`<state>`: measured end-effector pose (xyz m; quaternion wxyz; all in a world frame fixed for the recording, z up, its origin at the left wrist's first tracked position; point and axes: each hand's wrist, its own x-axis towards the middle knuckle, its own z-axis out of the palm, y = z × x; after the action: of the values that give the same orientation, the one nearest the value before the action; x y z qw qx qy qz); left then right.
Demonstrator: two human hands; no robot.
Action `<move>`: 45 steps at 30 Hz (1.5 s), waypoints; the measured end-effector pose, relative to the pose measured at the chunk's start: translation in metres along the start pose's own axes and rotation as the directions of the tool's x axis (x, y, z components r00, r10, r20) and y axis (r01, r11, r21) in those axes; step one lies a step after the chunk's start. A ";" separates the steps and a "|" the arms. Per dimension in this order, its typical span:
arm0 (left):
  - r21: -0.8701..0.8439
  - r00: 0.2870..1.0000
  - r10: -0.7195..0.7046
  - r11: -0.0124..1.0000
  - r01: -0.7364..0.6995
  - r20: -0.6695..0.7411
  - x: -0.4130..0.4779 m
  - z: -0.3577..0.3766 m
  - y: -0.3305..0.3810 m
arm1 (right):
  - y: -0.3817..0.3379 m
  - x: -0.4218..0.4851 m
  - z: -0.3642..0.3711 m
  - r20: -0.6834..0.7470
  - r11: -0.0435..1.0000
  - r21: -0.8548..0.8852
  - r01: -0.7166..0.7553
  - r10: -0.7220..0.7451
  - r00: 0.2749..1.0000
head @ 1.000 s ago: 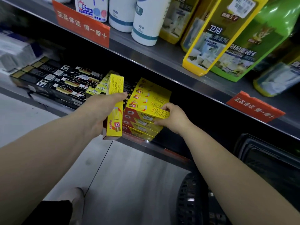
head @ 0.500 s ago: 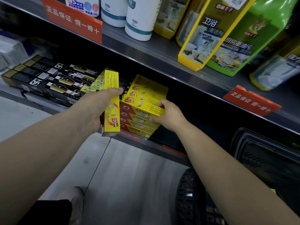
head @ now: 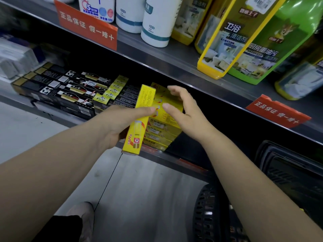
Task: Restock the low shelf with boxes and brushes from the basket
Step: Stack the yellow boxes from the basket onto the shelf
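Head view: the left hand (head: pixel 120 123) gripped one yellow box (head: pixel 136 135), with the thumb laid across the box's upper face and the fingers curled behind it, out of sight. The yellow box stood on its long edge, tilted slightly, its lower end over the front rim of the low shelf (head: pixel 167 157) and its upper end reaching into the shelf opening. It lay just beside the left flank of the stack of yellow boxes (head: pixel 162 133), which sat flat on the low shelf; whether box and stack touched could not be determined. The right hand (head: pixel 185 112) hovered over the top of the stack with fingers spread wide and relaxed, holding nothing, the thumb tip near the left thumb. To the left on the same shelf lay rows of black boxes (head: pixel 70 89). The upper shelf (head: pixel 174 63) carried white bottles (head: pixel 157 23), a yellow-framed cleaner bottle (head: pixel 232 41) and a green bottle (head: pixel 272 46), with red tags (head: pixel 87 27) fixed to its front edge. The black basket (head: pixel 206 215) stood on the floor (head: pixel 148 198) at lower right, partly hidden by the right forearm; its contents could not be identified. A shoe (head: pixel 82 217) was visible at lower left.
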<state>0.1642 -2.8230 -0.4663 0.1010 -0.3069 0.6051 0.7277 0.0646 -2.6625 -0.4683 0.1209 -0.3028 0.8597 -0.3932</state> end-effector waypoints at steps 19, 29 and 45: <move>-0.099 0.978 -0.117 0.990 0.100 -0.175 0.012 0.030 -0.007 | 0.043 -0.011 -0.048 -0.107 0.955 -0.112 -0.274 0.263 0.959; -0.247 0.970 -0.236 0.945 0.217 -0.053 0.027 0.042 -0.012 | 0.066 0.017 -0.018 0.200 0.954 -0.114 -0.277 0.295 0.934; -0.197 0.970 -0.221 0.960 0.198 -0.102 0.028 0.047 -0.012 | 0.072 0.018 -0.018 0.268 0.963 -0.119 -0.243 0.266 0.926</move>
<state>0.1328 -2.7819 -0.4884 0.1110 -0.4218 0.5036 0.7457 0.0120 -2.6260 -0.5098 0.2793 -0.2463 0.8814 -0.2907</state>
